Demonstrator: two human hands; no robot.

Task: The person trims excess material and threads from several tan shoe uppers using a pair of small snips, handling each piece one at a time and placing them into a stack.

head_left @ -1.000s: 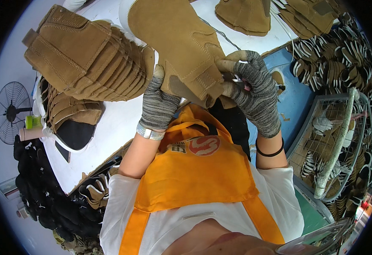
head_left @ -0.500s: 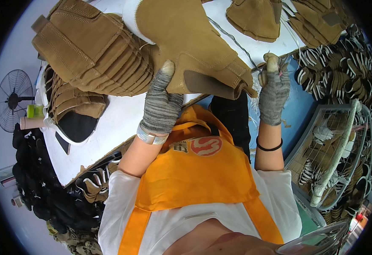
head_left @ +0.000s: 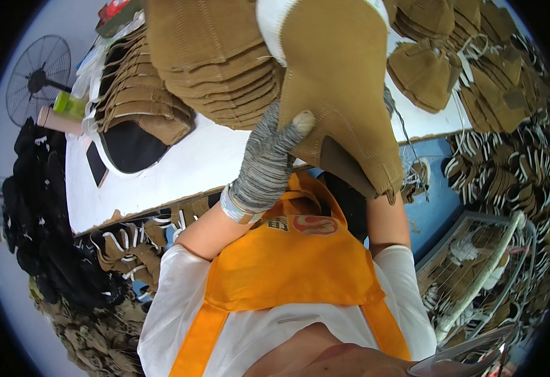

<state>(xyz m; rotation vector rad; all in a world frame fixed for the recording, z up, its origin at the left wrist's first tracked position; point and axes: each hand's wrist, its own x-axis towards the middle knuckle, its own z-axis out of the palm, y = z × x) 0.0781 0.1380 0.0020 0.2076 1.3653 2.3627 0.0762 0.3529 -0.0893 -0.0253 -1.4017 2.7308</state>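
Note:
A brown suede boot upper (head_left: 337,75) with white lining at one edge and a dark elastic side panel is held up in front of me. My left hand (head_left: 265,166), in a grey knit glove with a bare thumb tip, is closed on its left edge, thumb on top. My right hand (head_left: 388,100) is almost wholly behind the upper; only a sliver of grey glove shows past its right edge, so its fingers are hidden. Left of the upper lies a thick stack of brown boot uppers (head_left: 212,63) in overlapping layers.
On the white table (head_left: 130,195) sit more layered brown pieces (head_left: 140,94) and further bundles of uppers (head_left: 422,72). A dark cord (head_left: 402,129) hangs over its edge. A wire basket (head_left: 469,270) stands at right beside heaped uppers (head_left: 501,163). A fan (head_left: 38,81) is far left.
My right hand, earlier raised and visible at the right, has gone behind the boot upper. The upper has swung more upright and moved right; my left hand has shifted right with it. The view has shifted.

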